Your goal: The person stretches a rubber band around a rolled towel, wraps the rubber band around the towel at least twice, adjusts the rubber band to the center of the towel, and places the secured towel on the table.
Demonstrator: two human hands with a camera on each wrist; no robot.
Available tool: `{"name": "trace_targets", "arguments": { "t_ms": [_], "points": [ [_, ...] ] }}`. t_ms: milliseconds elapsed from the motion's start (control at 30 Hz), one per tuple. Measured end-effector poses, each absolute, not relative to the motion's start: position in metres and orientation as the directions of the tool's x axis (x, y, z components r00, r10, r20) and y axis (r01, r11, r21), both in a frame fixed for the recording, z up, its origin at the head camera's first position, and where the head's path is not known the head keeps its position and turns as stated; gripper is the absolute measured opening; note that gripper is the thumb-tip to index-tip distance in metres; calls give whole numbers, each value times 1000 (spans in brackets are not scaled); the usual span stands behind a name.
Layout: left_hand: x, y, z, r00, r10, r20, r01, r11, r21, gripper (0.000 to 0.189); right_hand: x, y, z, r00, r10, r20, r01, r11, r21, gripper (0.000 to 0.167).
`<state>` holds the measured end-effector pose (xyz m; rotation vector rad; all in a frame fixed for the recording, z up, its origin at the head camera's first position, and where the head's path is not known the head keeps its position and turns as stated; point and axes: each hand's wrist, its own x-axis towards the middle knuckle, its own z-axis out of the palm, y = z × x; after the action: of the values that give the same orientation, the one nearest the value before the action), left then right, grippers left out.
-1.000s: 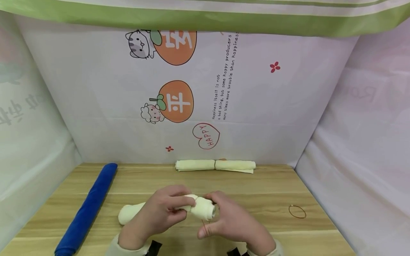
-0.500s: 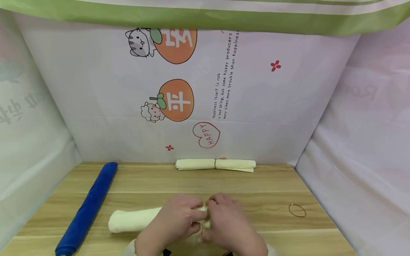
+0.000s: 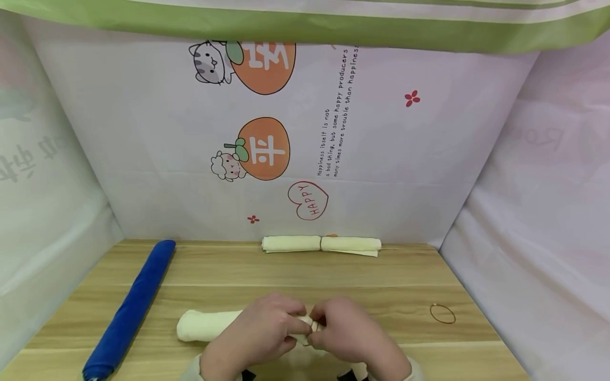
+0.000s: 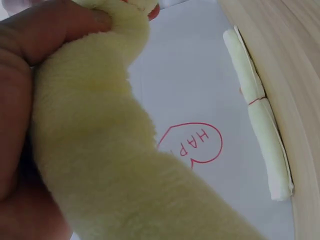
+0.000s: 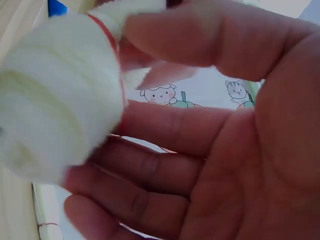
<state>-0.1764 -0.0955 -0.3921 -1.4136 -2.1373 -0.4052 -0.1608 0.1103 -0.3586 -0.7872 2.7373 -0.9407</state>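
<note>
— Towel roll [image 3: 207, 324], cream: report position and hold.

— It lies crosswise in front of the person, at the near part of the desk [image 3: 381, 275]; whether it touches the surface is uncertain. The left hand [image 3: 259, 330] grips it between its middle and its right end.

— Condition of the right hand [image 3: 348, 330]?

— Thumb and fingertips are closed about the right end of the roll, beside the red band [image 5: 114, 42]. Whether they pinch the band itself or only the cloth, I cannot tell.

— What differs from a second ago?

— Then, the right thumb stood well apart from the fingers and the roll's end showed between the hands. Now the fingertips of both hands nearly meet there and cover much of it.

— Fit of the band?

— It crosses the visible side of the roll and draws in the cloth; the far side is hidden.

— Significance?

— In my judgement, fastening is well advanced, but a secure seat is unconfirmed.

— Other articles?

— One tied cream roll [image 3: 350, 244] at the back, cinched mid-length; one blue roll [image 3: 131, 309] at left; one loose elastic loop [image 3: 444, 323] at right, untouched.
</note>
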Motion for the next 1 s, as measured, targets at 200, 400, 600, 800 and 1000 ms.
{"name": "trace_targets", "arguments": {
  "t_ms": [200, 400, 600, 800, 1000],
  "points": [
    [-181, -98, -393, -293, 738, 608, 913, 404, -51, 37, -164, 113, -354, -870, -491, 40, -365, 589, -721, 17],
    [-182, -97, -394, -321, 724, 611, 899, 435, -44, 33, -166, 113, -353, -901, -434, 7, -187, 375, -908, 22],
    [-184, -99, -393, -386, 681, 622, 885, 464, 41, 35, -166, 112, -349, -944, -320, 76, -175, 291, -941, 34],
    [-184, -104, -390, -510, 595, 621, 842, 495, 216, 35, -168, 124, -347, -945, -257, 204, -301, 437, -848, 33],
    [-184, -111, -387, -528, 521, 671, 843, 419, 338, 39, -171, 131, -352, -802, -518, 296, -510, 337, -792, 49]
  ]
}}
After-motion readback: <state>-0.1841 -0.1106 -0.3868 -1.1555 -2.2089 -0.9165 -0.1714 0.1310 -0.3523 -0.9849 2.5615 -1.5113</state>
